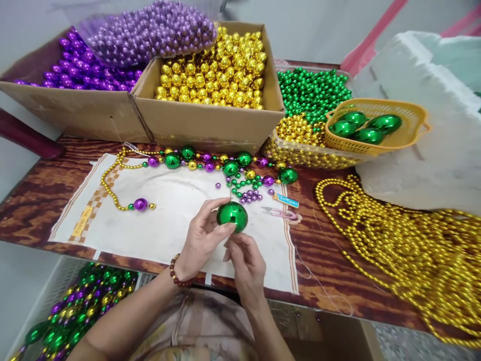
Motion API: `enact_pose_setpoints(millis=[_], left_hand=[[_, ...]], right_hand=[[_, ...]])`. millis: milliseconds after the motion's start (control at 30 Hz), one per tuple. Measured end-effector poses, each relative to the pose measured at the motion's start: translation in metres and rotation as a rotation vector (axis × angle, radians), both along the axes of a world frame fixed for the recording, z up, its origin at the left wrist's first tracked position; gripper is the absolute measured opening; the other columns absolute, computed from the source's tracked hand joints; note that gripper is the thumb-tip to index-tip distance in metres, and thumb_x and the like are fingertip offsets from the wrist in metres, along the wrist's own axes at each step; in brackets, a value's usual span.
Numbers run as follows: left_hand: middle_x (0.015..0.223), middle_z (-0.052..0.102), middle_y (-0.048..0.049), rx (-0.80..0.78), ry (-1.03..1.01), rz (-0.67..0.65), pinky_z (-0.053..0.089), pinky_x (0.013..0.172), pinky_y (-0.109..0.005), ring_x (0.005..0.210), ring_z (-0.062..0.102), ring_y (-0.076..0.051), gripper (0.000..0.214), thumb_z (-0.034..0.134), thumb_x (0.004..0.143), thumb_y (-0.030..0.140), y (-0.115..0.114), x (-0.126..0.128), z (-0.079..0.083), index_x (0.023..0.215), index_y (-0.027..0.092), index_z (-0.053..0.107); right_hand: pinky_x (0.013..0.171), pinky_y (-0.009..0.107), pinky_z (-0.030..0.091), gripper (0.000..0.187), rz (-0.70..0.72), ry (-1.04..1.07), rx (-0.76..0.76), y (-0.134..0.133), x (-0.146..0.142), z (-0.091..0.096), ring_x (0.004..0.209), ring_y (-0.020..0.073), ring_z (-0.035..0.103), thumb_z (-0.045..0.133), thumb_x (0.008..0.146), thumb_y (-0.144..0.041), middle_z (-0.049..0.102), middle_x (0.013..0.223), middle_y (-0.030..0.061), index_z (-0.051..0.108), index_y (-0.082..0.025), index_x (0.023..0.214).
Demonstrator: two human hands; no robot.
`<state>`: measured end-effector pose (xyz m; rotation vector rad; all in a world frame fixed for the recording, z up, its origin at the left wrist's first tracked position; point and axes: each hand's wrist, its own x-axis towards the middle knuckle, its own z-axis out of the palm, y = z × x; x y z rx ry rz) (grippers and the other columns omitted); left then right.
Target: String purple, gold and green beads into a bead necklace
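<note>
My left hand grips a large shiny green bead between thumb and fingers over a white cloth. My right hand is just below the bead, its fingers pinched together on something too thin to name, perhaps a needle or thread. A partly strung necklace of green, purple and gold beads lies across the far side of the cloth. Loose small green and purple beads sit just beyond the held bead. A bead bracelet is on my left wrist.
Cardboard boxes hold purple beads and gold beads. A yellow basket holds big green beads. Gold bead strands pile at right. Small snips lie on the table. A crate of finished necklaces sits lower left.
</note>
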<state>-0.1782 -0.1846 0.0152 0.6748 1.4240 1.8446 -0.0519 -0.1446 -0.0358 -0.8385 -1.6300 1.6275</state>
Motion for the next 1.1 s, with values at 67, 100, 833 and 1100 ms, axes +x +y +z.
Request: enact_pose_setpoints(millis=[67,100,833,1100], left_hand=[[0.12,0.062,-0.0041,-0.023,0.005,-0.006,0.052,0.083,-0.025,0.097,0.062,-0.016,0.038,0.071,0.085,0.032,0.0,-0.001,-0.005,0.122,0.028,0.064],[0.12,0.062,-0.004,-0.03,0.013,-0.008,0.052,0.083,-0.024,0.096,0.062,-0.016,0.038,0.07,0.086,0.033,0.001,0.0,-0.008,0.123,0.028,0.063],[0.106,0.062,-0.0103,-0.602,1.278,-0.168,0.046,0.091,-0.038,0.102,0.056,-0.024,0.017,0.052,0.091,0.016,0.081,-0.088,-0.08,0.102,0.018,0.066],[0.09,0.065,-0.0046,-0.306,0.275,-0.056,0.049,0.075,-0.029,0.079,0.063,-0.015,0.009,0.064,0.085,0.023,0.069,-0.08,-0.057,0.091,0.017,0.066]], right_hand=[[0.059,0.025,0.05,0.017,0.034,0.014,-0.011,0.001,0.002,-0.001,0.06,0.0106,0.061,0.056,0.094,-0.028,0.067,0.085,0.0027,0.066,-0.02,0.105],[0.058,0.025,0.049,0.017,0.029,0.01,-0.034,0.001,0.003,-0.001,0.062,0.0113,0.062,0.058,0.093,-0.028,0.068,0.085,0.0037,0.067,-0.019,0.104],[0.063,0.025,0.044,0.023,-0.103,-0.137,-0.167,0.027,0.041,-0.045,0.062,0.0134,0.056,0.064,0.087,-0.039,0.061,0.062,-0.0003,0.063,-0.017,0.08],[0.06,0.023,0.045,0.022,-0.035,-0.141,-0.109,0.029,0.037,-0.033,0.058,0.0122,0.054,0.062,0.088,-0.037,0.056,0.06,-0.0021,0.062,-0.018,0.078]])
